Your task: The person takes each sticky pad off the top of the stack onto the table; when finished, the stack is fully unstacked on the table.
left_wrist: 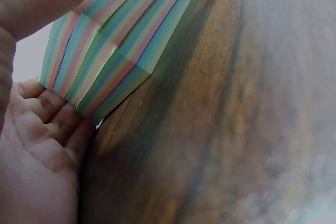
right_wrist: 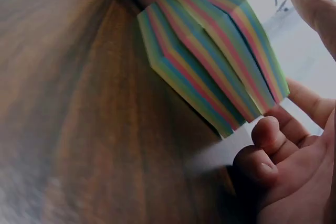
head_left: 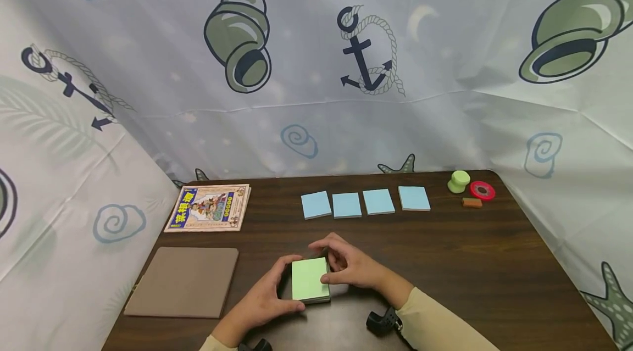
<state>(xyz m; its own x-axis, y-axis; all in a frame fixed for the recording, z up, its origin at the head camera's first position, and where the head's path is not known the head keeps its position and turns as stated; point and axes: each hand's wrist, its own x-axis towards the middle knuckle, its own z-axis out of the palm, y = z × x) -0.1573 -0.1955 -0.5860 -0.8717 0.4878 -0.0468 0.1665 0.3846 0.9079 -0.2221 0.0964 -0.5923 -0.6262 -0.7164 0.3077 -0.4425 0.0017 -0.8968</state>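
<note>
A stack of sticky notes (head_left: pixel 309 278), pale green on top with striped multicoloured sides, is between the two hands at the table's near middle. My left hand (head_left: pixel 267 296) holds it from the left, thumb by the near edge and fingers toward the far left corner. In the left wrist view the striped side of the stack (left_wrist: pixel 118 51) leans against the fingers. From the right, my right hand (head_left: pixel 353 266) has its thumb tip over the stack's edge. Its other fingers (right_wrist: pixel 262 163) bend loosely close to a corner in the right wrist view, thumb apart.
Several light blue note pads (head_left: pixel 347 205) lie in a row farther back. A picture book (head_left: pixel 207 208) and a brown folder (head_left: pixel 183 282) lie at left. At back right are a green spool-shaped piece (head_left: pixel 459 181), a red ring (head_left: pixel 482 190) and a small brown block (head_left: pixel 472 203).
</note>
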